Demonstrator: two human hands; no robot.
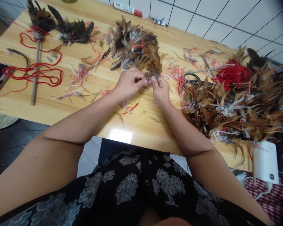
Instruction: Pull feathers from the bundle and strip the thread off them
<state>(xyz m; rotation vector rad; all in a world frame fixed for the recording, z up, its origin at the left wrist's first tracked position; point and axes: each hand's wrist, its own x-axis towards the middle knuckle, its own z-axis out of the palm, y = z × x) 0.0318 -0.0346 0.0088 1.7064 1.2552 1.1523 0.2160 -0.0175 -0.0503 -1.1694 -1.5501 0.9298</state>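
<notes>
Left hand: curled up, fingertips pinching the bottom of the feather bunch.
Right hand: pinched the same spot, right up against the left.
Feather bunch: brown and black, sat mid-frame above the surface.
Nearby: red thread just below the hands, scissors and a big feather pile off to the right.

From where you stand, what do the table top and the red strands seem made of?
The table top looks like varnished wood or wood-look laminate: straight grain, glossy glare. The red strands look like matte yarn or thread, lying in limp, soft loops.
</notes>
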